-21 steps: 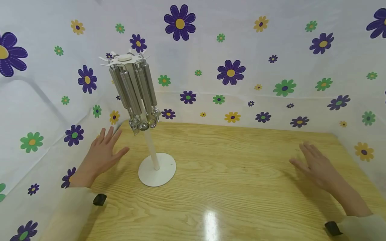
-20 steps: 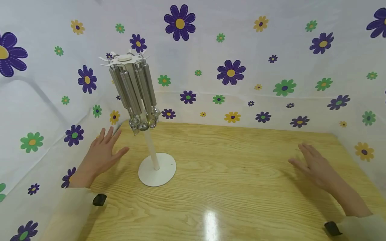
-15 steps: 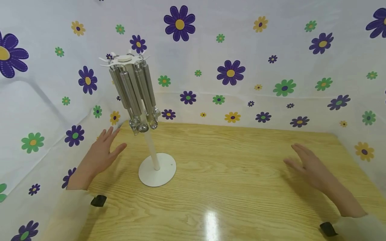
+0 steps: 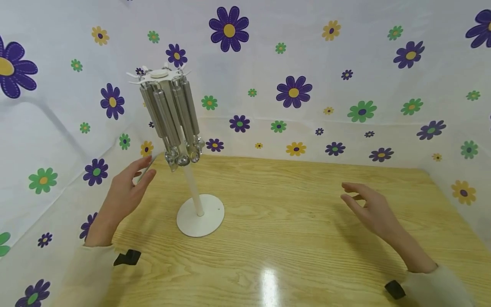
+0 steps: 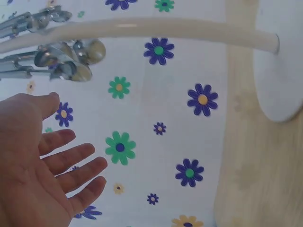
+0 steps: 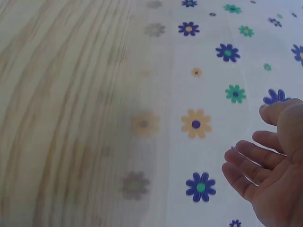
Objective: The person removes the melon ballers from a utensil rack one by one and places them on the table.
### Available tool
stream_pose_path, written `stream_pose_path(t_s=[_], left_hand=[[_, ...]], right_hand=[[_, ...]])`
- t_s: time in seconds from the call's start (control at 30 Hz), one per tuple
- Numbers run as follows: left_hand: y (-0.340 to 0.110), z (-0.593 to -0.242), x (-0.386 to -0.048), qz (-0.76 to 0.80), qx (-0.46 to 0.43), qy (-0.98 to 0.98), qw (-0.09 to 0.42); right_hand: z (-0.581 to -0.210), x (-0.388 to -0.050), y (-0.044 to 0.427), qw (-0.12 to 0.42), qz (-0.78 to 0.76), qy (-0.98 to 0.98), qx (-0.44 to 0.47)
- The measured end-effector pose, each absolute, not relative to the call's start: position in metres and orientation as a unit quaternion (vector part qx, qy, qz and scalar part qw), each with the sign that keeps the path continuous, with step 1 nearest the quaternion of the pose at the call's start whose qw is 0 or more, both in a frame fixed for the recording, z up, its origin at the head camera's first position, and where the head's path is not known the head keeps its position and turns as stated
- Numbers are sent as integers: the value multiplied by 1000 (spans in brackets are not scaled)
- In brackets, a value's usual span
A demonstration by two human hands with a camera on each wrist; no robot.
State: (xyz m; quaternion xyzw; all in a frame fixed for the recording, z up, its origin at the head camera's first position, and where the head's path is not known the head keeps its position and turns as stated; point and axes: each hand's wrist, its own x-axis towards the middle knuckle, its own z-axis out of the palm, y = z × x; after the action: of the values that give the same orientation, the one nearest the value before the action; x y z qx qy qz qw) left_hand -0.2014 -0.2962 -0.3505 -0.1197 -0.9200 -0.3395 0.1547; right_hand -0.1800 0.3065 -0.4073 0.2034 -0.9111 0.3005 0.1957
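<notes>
While left hand and right hand show loosely parted fingers, clustered utensils partly hide their stand.

1. The head view is bright and evenly lit, the flowered cloth crisp in colour.
2. White glare marks the wooden tabletop near the bottom edge.
3. Soft shadows lie beside the left hand and right hand.
4. Small highlights dot the metal utensils.
5. The left wrist view looks hazy; lens distortion bows the white pole.
6. In the right wrist view, the tabletop reflects flowers as dim blurs.
</notes>
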Motion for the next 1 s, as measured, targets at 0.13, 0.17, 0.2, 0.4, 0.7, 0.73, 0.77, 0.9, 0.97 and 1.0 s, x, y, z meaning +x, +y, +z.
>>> stream_pose_path(t_s=[0.13,0.17,0.2,0.4,0.7,0.73,0.77,0.9,0.97,1.0], left_hand=[[-286,-343,-195,-354,-114,-910,184],[-284,-340,-193,-362,-113,-905,193],[-281,-337,-191,-369,-112,-900,204],[-264,-318,-182,-414,-131,-856,280],[-241,-284,-172,-463,-88,-816,334],[-239,-280,-172,-469,-85,-811,339],[-237,-276,-171,-472,-84,-807,344],[-231,-261,-170,-483,-100,-790,365],[-228,-255,-170,-485,-107,-783,374],[-227,-253,-170,-486,-108,-781,379]], right_hand=[[-404,-181,291,198,322,-901,212],[-403,-181,287,199,327,-899,214],[-402,-182,284,201,331,-896,217],[-386,-187,259,203,348,-885,233],[-358,-193,215,184,376,-867,270],[-355,-193,210,183,380,-864,273],[-353,-194,206,181,386,-861,277],[-343,-195,187,169,410,-847,295],[-339,-195,177,164,423,-838,304],[-337,-196,172,161,428,-834,308]])
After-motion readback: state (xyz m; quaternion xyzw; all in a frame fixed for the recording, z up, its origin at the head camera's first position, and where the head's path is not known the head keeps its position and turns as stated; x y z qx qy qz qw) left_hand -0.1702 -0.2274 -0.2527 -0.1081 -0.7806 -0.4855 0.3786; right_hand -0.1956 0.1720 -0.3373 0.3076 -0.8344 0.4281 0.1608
